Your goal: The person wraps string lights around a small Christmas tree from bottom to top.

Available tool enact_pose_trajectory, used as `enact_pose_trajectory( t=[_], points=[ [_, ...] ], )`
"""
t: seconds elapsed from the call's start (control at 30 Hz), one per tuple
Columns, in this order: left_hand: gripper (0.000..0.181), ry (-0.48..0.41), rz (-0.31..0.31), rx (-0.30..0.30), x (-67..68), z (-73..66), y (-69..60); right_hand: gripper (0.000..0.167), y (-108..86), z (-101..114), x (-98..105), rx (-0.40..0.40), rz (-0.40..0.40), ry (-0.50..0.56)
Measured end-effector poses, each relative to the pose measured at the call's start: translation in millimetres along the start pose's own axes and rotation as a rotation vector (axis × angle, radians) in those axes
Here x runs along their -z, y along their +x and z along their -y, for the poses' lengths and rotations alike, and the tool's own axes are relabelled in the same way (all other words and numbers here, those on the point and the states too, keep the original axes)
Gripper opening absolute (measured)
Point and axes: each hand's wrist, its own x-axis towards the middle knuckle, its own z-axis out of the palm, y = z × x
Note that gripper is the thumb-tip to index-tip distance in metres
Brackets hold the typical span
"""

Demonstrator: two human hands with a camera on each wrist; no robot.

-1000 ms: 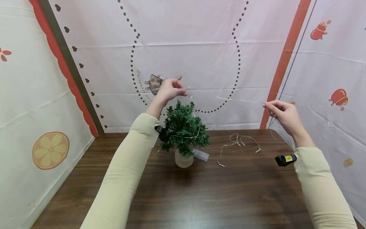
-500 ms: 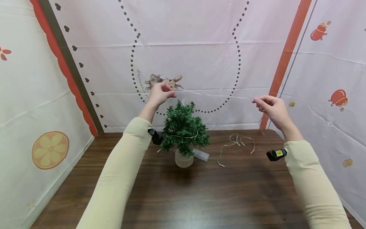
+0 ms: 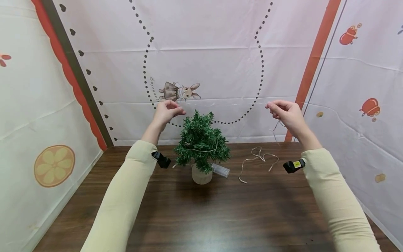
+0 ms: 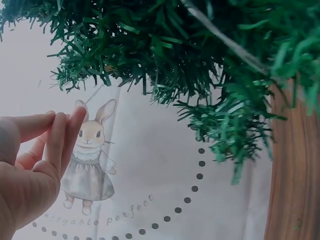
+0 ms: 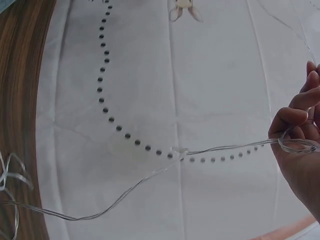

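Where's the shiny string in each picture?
Head: string on the table, across the tree, faintly stretched from left hand to right hand.
Left wrist: string upper right, across the tree; wisp at fingertips.
Right wrist: string from left edge to right hand.
Shared landmark: printed bunny, in all three.

A brown wood-grain counter [image 3: 226, 220] meets a creased, pale cloth backdrop [image 3: 204, 28] printed with a sideways rabbit [image 3: 179, 91] and dotted lines [image 3: 262, 66]. The left cloth panel [image 3: 19, 105] bears an orange fruit slice [image 3: 54, 166]; the right one [image 3: 352, 80], red motifs. Light gleams on the counter's near part.
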Motion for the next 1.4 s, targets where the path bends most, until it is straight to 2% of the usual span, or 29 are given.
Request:
enact_pose_trajectory(
  t=[0.1,0.23,0.4,0.53,0.63,0.73,0.8,1.07,1.27,1.4],
  points=[
    [0.014,-0.070,0.003,0.000,1.3,0.9,-5.7,0.013,2.5,4,-8,0.004,0.013,0.017],
    [0.013,-0.108,-0.003,-0.020,1.6,-5.0,-15.3,0.010,5.6,10,-18,0.010,0.045,0.050],
    [0.018,-0.154,-0.018,-0.054,1.4,-14.4,-24.8,0.015,8.5,18,-24,0.019,0.078,0.105],
    [0.019,-0.161,-0.052,-0.060,2.7,-15.3,-28.8,0.015,8.8,24,-26,0.016,0.134,0.236],
    [0.021,-0.180,-0.087,-0.063,4.6,-12.0,-29.4,0.015,7.4,26,-26,0.010,0.208,0.373],
    [0.021,-0.219,-0.116,-0.072,6.5,-6.4,-28.2,0.017,3.6,27,-24,0.012,0.267,0.464],
    [0.020,-0.244,-0.131,-0.079,7.9,-1.3,-26.6,0.018,0.6,27,-21,0.022,0.286,0.493],
    [0.015,-0.326,-0.212,-0.130,13.3,17.3,-20.2,0.021,-12.5,29,-13,0.087,0.271,0.520],
    [0.014,-0.450,-0.191,-0.214,16.9,24.7,-21.4,0.023,-17.5,32,-12,0.124,0.353,0.523],
    [0.014,-0.612,-0.125,-0.270,21.3,29.3,-23.6,0.023,-19.7,34,-14,0.150,0.390,0.519]
  ],
)
